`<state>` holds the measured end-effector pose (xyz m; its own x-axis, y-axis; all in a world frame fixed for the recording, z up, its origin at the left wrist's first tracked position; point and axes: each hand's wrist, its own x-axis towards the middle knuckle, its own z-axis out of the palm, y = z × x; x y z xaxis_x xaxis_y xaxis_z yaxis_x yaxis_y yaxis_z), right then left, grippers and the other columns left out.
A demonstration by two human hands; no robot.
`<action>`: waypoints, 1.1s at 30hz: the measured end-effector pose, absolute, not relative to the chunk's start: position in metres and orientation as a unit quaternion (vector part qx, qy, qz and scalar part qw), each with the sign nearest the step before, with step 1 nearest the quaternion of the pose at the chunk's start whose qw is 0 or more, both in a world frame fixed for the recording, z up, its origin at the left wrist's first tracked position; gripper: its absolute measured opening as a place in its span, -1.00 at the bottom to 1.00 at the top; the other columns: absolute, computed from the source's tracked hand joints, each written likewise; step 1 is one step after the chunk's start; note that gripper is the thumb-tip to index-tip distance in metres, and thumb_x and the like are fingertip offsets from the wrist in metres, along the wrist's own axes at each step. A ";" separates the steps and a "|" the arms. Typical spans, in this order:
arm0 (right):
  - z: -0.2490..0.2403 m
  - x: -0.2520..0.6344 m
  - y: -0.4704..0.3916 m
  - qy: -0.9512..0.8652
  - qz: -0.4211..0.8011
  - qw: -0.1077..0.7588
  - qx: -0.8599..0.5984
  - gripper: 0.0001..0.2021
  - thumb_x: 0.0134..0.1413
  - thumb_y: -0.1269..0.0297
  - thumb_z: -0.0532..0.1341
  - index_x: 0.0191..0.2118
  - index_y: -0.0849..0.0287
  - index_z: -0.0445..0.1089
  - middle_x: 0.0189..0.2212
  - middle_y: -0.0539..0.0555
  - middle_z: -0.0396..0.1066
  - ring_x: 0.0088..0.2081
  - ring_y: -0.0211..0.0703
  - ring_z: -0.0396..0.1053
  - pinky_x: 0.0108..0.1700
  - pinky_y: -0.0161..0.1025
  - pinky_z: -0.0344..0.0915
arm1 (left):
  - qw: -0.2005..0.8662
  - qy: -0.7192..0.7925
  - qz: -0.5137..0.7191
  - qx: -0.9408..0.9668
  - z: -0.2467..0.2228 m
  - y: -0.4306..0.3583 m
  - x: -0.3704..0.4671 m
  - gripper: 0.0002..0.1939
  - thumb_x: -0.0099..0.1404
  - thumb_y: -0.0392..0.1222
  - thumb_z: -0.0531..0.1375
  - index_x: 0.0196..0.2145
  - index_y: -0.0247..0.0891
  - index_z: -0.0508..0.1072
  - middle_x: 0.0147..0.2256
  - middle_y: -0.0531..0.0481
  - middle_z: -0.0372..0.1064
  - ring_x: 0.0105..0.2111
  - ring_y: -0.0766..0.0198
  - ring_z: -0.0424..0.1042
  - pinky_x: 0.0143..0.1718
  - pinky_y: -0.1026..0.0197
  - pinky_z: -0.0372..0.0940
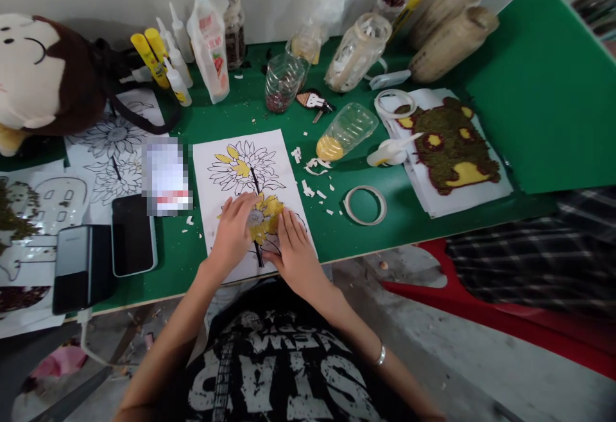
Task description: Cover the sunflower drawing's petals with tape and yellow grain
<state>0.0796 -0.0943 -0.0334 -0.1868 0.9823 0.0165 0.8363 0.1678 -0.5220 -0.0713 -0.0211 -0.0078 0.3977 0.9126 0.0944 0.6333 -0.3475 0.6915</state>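
Observation:
A white sheet (202,172) printed with two line-drawn flowers lies before me on the green table. Yellow grains, or something similar, cover much of the lower flower (264,218), whose centre is grey; a few petals of the upper flower (241,167) are yellow too. My left hand (235,228) rests at the lower flower's left side, fingers extended over its edge. On the other side, my right hand (298,245) lies flat with its fingers against the yellow petals. Neither hand appears to grasp anything. Both partly cover the drawing.
Right of the sheet are white scraps (308,188), a tape roll (364,205), a clear cup with yellow grains (347,130) and a white glue bottle (387,152). A finished bear picture (455,146) lies farther right. Leftward sit a phone (135,235) and a dark box-shaped device (83,268).

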 end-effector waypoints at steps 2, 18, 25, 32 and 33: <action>-0.033 0.074 -0.090 -0.743 0.202 0.173 -0.614 -0.15 0.09 0.06 0.12 0.31 0.42 -0.32 0.28 0.44 -0.17 0.32 0.16 -0.28 0.26 0.15 -0.06 | 0.269 0.502 0.240 0.786 -0.011 -0.023 -0.080 -0.38 0.06 -0.61 -0.17 0.02 -0.24 0.24 0.07 -0.11 0.28 0.16 0.17 0.15 0.20 -0.14 0.00; -0.025 0.035 -0.060 -0.789 0.197 0.111 -0.572 -0.31 0.13 0.24 0.07 0.28 0.51 -0.16 0.29 0.38 -0.17 0.33 0.08 -0.37 0.31 0.08 -0.14 | 0.305 0.534 0.301 0.729 -0.019 -0.027 -0.090 -0.49 0.19 -0.51 -0.14 0.08 -0.28 0.17 0.07 -0.17 0.25 0.11 0.22 0.23 0.14 0.02 0.20; -0.032 0.051 -0.080 -0.828 0.183 0.120 -0.517 -0.23 0.15 0.09 0.06 0.31 0.39 -0.31 0.29 0.31 -0.13 0.33 0.02 -0.30 0.28 0.05 -0.05 | 0.322 0.537 0.309 0.716 -0.020 -0.029 -0.094 -0.51 0.23 -0.46 -0.13 0.11 -0.28 0.13 0.07 -0.18 0.24 0.10 0.20 0.24 0.12 0.02 0.22; -0.040 0.074 -0.071 -0.775 0.132 0.148 -0.600 -0.14 0.14 0.01 0.03 0.31 0.35 -0.53 0.30 0.38 -0.19 0.33 0.08 -0.31 0.25 0.12 -0.03 | 0.335 0.526 0.322 0.712 -0.023 -0.029 -0.095 -0.50 0.23 -0.46 -0.13 0.12 -0.24 0.11 0.09 -0.14 0.22 0.13 0.21 0.22 0.15 0.05 0.19; -0.038 0.071 -0.066 -0.777 0.138 0.146 -0.596 -0.15 0.15 0.04 0.04 0.31 0.38 -0.49 0.30 0.39 -0.18 0.33 0.09 -0.31 0.26 0.11 -0.04 | 0.336 0.526 0.323 0.711 -0.023 -0.029 -0.095 -0.50 0.23 -0.46 -0.13 0.12 -0.24 0.11 0.09 -0.14 0.22 0.13 0.22 0.22 0.15 0.05 0.19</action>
